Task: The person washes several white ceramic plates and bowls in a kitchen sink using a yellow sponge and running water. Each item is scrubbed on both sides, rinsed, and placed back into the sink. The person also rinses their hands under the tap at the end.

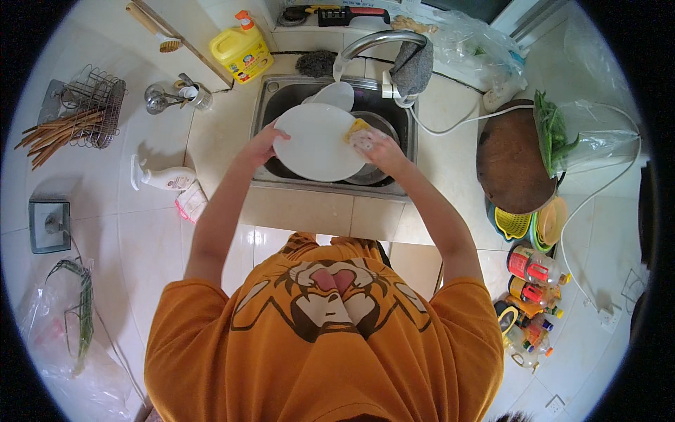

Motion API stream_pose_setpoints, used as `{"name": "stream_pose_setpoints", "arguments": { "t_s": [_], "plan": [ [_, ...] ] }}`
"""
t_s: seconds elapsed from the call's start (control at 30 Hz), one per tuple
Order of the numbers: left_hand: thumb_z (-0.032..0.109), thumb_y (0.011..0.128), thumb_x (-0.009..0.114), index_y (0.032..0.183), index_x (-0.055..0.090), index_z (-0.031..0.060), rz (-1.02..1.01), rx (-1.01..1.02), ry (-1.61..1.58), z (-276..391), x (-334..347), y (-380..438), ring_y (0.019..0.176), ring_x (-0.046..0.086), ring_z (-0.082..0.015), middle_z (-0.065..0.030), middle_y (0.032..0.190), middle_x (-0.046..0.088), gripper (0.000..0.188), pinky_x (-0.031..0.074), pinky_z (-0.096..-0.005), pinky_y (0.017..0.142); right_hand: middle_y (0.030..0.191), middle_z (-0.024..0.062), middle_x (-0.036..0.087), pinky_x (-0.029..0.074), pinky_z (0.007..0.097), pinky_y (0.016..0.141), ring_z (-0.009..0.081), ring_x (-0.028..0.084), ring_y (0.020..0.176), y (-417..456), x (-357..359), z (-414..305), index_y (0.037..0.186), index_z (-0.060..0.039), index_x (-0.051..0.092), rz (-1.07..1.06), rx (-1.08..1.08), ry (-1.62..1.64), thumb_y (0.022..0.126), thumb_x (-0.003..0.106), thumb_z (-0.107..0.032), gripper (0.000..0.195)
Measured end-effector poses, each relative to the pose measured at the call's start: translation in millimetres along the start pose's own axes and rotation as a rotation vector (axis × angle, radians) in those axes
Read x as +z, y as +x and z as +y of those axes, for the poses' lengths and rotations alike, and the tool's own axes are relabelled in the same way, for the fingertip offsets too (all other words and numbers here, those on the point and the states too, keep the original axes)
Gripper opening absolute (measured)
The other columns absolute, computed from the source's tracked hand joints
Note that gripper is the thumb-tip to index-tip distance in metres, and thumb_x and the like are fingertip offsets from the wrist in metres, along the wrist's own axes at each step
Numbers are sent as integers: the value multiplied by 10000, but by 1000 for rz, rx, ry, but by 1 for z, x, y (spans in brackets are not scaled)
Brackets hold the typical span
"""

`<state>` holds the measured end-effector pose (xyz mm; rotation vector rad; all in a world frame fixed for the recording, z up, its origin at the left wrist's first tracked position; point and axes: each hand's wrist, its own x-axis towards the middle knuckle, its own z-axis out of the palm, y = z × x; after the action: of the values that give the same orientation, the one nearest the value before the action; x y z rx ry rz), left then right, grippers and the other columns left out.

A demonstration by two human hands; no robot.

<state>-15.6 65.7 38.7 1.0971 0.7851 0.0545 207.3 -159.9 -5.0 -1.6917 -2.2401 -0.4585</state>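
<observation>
A white oval plate (319, 145) is held up over the steel sink (329, 189). My left hand (263, 142) grips its left edge, thumb on the upper face. At the plate's right edge, my right hand (377, 150) is covered in suds and presses a yellow sponge (357, 129) against the plate. Behind the plate, a white bowl (337, 95) lies tilted in the sink. A round metal pan or lid (387, 126) is partly hidden below the plate and my right hand.
A curved faucet (385, 37) with a grey cloth (414, 66) stands behind the sink. A yellow detergent bottle (242, 50) and a dark scouring pad (316, 63) are at the back left. To the right are a round wooden board (511, 158), bagged green vegetables (551, 132) and several bottles (532, 266).
</observation>
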Motion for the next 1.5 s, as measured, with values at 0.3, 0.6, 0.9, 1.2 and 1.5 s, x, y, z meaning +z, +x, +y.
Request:
{"name": "stream_pose_setpoints", "arguments": {
  "t_s": [0.3,0.6,0.9,1.2,1.5],
  "plan": [
    [-15,747,563,1255,361,87,74,-146,-213,-95,-2,54,679,621,-218,-126,998,576,556,455,-273,380,1142,79,589,427,339,963,231,538,1095,8,-7,-47,1157,-36,575,391,805,442,774,551,9,387],
    [28,803,575,1229,436,46,170,220,-11,-63,36,5,536,552,-125,-83,864,597,449,393,-235,360,1109,78,604,448,263,834,150,585,960,20,12,-59,1190,-2,552,973,1503,1546,804,589,-4,388],
    [59,785,553,1300,478,146,-26,825,1445,9,47,3,661,652,-290,-155,796,650,528,523,-381,593,891,96,682,531,334,700,226,661,796,29,-2,1,1059,-47,648,154,940,863,669,624,20,397],
    [133,753,590,1011,621,97,293,1140,1721,-1,46,17,747,628,-233,-55,748,636,263,520,-336,620,947,131,664,529,367,709,303,649,827,52,5,-31,1038,-112,645,107,677,341,713,555,32,367],
    [109,824,579,1021,601,48,335,824,1050,-40,9,13,690,638,-295,-141,744,622,207,511,-399,638,1029,117,664,509,309,806,276,644,917,19,18,-30,1046,-59,652,445,961,850,717,606,-15,335]
  ]
}}
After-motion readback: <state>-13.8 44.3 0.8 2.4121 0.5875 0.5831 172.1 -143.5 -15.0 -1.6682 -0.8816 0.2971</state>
